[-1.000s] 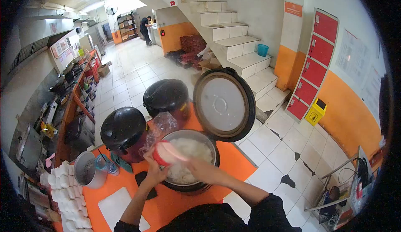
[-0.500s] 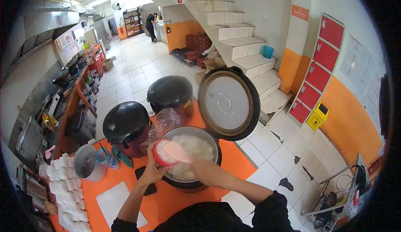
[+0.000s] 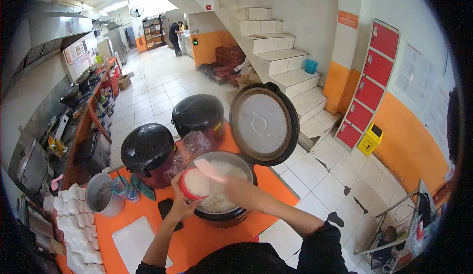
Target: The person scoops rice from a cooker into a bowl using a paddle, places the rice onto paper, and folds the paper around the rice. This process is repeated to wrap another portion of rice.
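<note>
My left hand (image 3: 181,201) is wrapped round a red bowl (image 3: 195,184) filled with white rice, tilted at the left rim of an open rice cooker (image 3: 249,168). In my right hand (image 3: 239,191) is a pale pink paddle (image 3: 209,169), slightly blurred, its blade just above the bowl's right edge. White rice (image 3: 221,202) lies inside the cooker, partly hidden by my right hand. The cooker's round lid (image 3: 263,123) stands raised behind it. A clear plastic bag (image 3: 194,145) lies close behind the bowl.
Two closed black cookers (image 3: 148,148) (image 3: 198,114) stand behind on the orange table (image 3: 197,239). At left are a grey pot (image 3: 104,195), a plastic cup (image 3: 125,190), white foam boxes (image 3: 76,220) and a dark phone (image 3: 170,215). A person (image 3: 175,38) stands far back.
The paddle has moved up and left from over the bowl's rice to its upper right edge. The bowl shows more of its rice surface. The view has shifted slightly.
</note>
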A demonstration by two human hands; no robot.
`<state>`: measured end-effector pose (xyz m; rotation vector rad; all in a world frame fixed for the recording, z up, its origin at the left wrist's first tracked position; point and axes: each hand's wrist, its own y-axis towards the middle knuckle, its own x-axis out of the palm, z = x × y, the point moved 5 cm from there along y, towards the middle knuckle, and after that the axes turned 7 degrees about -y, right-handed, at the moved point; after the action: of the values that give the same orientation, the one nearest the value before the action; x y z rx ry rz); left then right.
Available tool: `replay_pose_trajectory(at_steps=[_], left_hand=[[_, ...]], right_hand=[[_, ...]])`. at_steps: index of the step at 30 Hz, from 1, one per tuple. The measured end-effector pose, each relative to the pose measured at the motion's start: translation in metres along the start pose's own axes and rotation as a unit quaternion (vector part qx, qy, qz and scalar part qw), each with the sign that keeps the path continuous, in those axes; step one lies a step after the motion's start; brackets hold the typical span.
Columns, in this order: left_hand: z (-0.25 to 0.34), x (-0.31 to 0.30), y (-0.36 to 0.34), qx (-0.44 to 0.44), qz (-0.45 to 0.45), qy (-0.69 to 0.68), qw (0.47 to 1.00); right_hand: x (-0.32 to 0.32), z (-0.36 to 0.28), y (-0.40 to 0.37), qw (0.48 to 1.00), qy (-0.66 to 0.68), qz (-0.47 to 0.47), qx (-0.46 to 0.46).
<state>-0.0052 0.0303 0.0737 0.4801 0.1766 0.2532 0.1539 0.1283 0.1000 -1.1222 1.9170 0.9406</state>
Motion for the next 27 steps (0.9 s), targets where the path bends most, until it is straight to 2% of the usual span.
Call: replay_pose_trajectory(at_steps=[3,6,7,9,11,12,14,16,18,21,22,23,24,25,26,27], left_hand=[[-0.009,-0.001,0.001,0.084,0.019,0.126,0.988],[-0.009,-0.002,0.001,0.116,0.003,0.216,0.97],[-0.011,-0.003,0.0,0.106,0.013,0.218,0.97],[-0.015,-0.006,-0.002,0.086,0.034,0.223,0.97],[-0.029,-0.016,-0.007,0.045,0.09,0.059,0.993],[-0.034,-0.022,-0.011,0.028,0.121,-0.025,0.992],[-0.02,-0.033,-0.02,0.023,0.144,-0.043,0.988],[-0.001,-0.044,-0.031,0.008,0.16,-0.03,0.987],[0.014,-0.055,-0.05,-0.025,0.169,0.016,0.985],[0.015,-0.067,-0.091,-0.051,0.179,-0.02,0.982],[0.019,-0.074,-0.106,-0.039,0.199,0.039,0.979],[0.018,-0.077,-0.124,-0.031,0.22,0.019,0.975],[0.016,-0.078,-0.142,-0.025,0.242,-0.001,0.97],[0.014,-0.079,-0.159,-0.017,0.263,-0.02,0.964],[0.012,-0.078,-0.178,-0.072,0.269,-0.13,0.952],[0.01,-0.087,-0.196,-0.084,0.244,-0.013,0.966]], right_hand=[[0.045,-0.009,-0.009,0.998,0.0,0.052,0.025],[0.061,-0.025,-0.009,0.994,0.022,0.058,0.086],[0.048,-0.031,-0.007,0.988,0.074,-0.016,0.133],[0.005,-0.044,-0.004,0.944,0.176,-0.165,0.224],[0.029,0.003,0.004,0.992,-0.005,-0.059,0.108],[0.034,0.017,0.008,0.994,-0.096,-0.006,0.041],[0.005,0.002,0.005,0.984,-0.123,-0.03,0.126],[-0.002,-0.004,0.01,0.954,-0.244,-0.01,0.176],[0.019,-0.009,0.014,0.878,-0.439,0.056,0.181],[0.053,-0.063,0.028,0.953,-0.259,-0.012,0.154],[0.102,-0.056,0.018,0.991,0.006,0.055,0.123],[0.136,-0.068,0.016,0.955,0.269,0.047,0.12],[0.17,-0.08,0.013,0.849,0.511,0.044,0.128],[0.184,-0.128,0.014,0.686,0.708,-0.023,0.167],[0.2,-0.164,0.012,0.471,0.853,-0.085,0.207],[0.22,-0.171,0.01,0.453,0.861,-0.124,0.197]])
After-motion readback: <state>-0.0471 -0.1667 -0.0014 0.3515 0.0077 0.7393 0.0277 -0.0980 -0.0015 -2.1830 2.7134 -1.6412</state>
